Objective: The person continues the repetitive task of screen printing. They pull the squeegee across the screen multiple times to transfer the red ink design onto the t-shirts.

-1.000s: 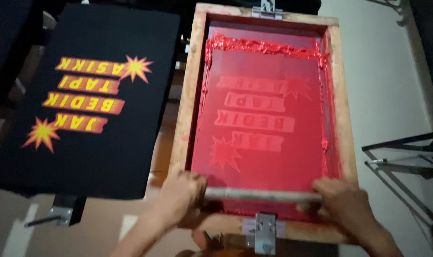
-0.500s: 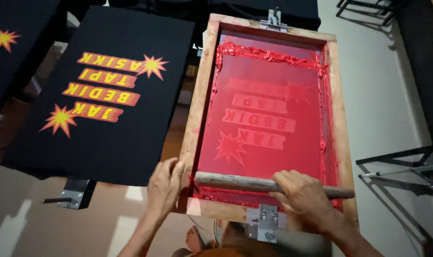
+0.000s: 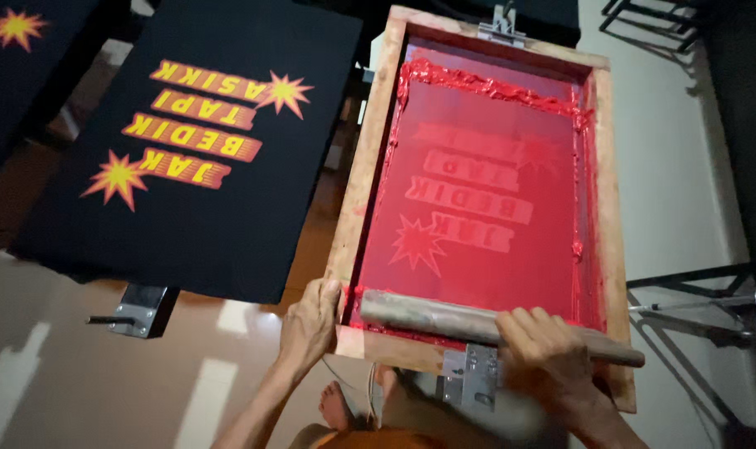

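Squeegee (image 3: 444, 318): laid crosswise at the frame's (image 3: 363, 179) near end, long axis left-right, slightly tilted.
Right hand (image 3: 553, 357): grip closed over squeegee.
Left hand (image 3: 310, 324): frame's near-left corner clasped.

A squeegee (image 3: 494, 326) lies across the near end of the frame (image 3: 363, 175); a printed shirt (image 3: 195, 158) lies left of the frame.

The wooden-framed printing screen (image 3: 486, 191) is coated in red ink. The black shirt (image 3: 195, 158) bears yellow-orange lettering and starbursts.
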